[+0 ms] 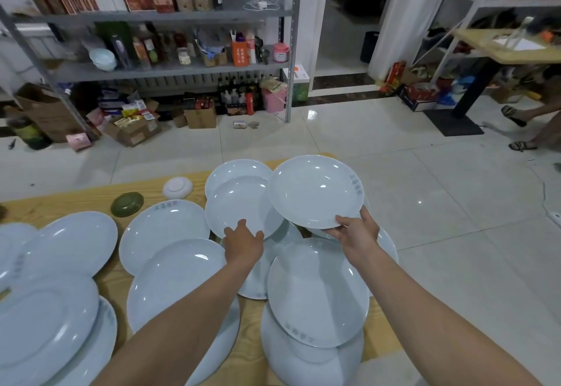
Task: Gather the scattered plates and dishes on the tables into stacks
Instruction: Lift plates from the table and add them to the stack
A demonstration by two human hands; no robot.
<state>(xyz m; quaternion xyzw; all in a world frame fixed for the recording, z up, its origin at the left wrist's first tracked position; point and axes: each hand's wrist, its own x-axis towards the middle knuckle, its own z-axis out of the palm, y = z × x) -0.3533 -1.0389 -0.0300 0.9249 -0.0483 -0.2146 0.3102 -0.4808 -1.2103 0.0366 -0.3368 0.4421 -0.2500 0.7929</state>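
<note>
Right hand [356, 234]: pinches the raised plate [315, 191] by its near rim, thumb on top, fingers beneath.
Raised plate: beyond the right fingers, lifted clear of the table [91, 194].
Left hand [243, 243]: fingers curled on the near rim of the mid plate [239, 206].
Mid plate: just beyond the left fingertips, lying over a far plate [233, 170].
Near plate [315, 291]: below the right wrist, on others.
Green dish [127, 204], white bowl [177, 187]: well left of the left fingers.

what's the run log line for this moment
right hand: holds raised plate by rim | left hand: grips middle plate rim | wooden table: plates scattered, overlapping
</note>
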